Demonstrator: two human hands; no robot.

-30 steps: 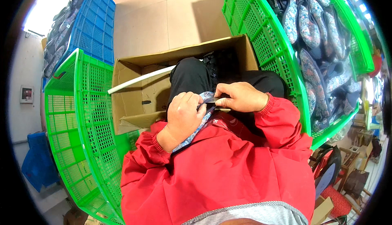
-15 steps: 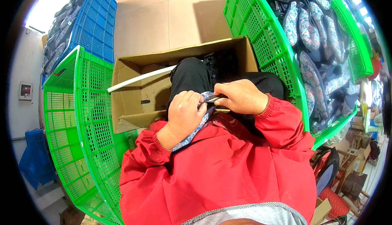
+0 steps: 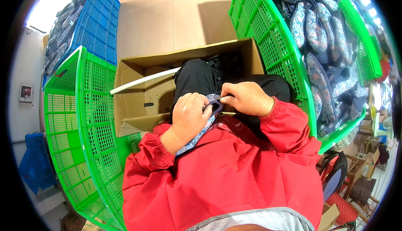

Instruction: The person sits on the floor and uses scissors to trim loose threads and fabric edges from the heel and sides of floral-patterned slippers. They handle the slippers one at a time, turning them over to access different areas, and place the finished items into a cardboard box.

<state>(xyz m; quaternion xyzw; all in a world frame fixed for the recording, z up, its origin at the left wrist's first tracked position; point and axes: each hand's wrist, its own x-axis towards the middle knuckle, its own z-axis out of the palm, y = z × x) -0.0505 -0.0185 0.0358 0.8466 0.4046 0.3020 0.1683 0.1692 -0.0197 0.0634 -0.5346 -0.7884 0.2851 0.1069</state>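
Head view: my left grip (image 3: 188, 113) clasps a floral shoe (image 3: 200, 134), my right grip (image 3: 248, 99) pinches its rim (image 3: 213, 97), which could slip if tugged too hard.

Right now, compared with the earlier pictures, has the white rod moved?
No: the white rod lies at the same slant, its end still poking past the left edge of the cardboard box.

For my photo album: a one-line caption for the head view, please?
Left hand holding a floral shoe, right hand at its opening, between green crates.
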